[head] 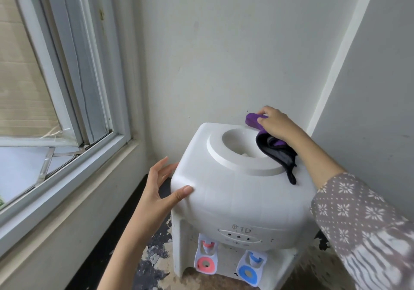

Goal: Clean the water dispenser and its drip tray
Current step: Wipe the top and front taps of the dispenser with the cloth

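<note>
Right hand (276, 122) pinches the purple-black cloth (276, 149) at the water dispenser's (237, 200) far-right top corner; spread left hand (161, 185) steadies its left side

Window (56, 83) on the left, white frame, sliding sash, beige blind behind the glass. Cream sill ledge (74, 191) below it. Off-white wall (224, 54) behind, 1 corner at right. Surface (154, 258) underneath has dark, peeling, flaking paint.
</note>
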Available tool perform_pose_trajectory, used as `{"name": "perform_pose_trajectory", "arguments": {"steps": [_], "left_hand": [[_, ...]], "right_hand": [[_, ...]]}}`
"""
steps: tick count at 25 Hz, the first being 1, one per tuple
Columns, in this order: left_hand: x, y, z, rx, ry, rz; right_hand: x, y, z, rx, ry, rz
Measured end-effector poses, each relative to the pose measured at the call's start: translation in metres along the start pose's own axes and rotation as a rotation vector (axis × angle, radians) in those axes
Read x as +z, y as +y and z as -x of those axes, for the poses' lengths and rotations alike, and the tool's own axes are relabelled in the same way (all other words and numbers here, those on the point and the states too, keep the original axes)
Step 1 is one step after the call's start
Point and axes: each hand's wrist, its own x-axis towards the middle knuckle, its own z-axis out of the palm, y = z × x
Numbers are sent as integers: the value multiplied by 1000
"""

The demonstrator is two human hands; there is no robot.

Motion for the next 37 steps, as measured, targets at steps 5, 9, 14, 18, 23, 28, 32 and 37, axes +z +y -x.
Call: {"name": "perform_pose_trajectory", "arguments": {"steps": [5, 9, 14, 18, 23, 28, 32, 37], "left_hand": [[2, 1, -1, -26, 6, 40], [5, 1, -1, -36, 20, 54], [3, -8, 0, -44, 51, 17], [4, -9, 1, -69, 98, -45], [3, -7, -1, -100, 98, -104], [3, -4, 1, -133, 86, -120], [3, -1, -1, -156, 103, -124], [4, 3, -1, -154, 169, -189]], "right_hand": [[26, -23, -16, -156, -182, 38], [48, -42, -24, -236, -252, 78], [51, -48, -19, -403, -360, 51], [50, -56, -2, -569, -450, 78], [28, -67, 7, -718, -648, -104], [42, -65, -59, -413, -263, 35], [68, -87, -74, -336, -386, 291], [84, -115, -42, -425, -500, 554]]}}
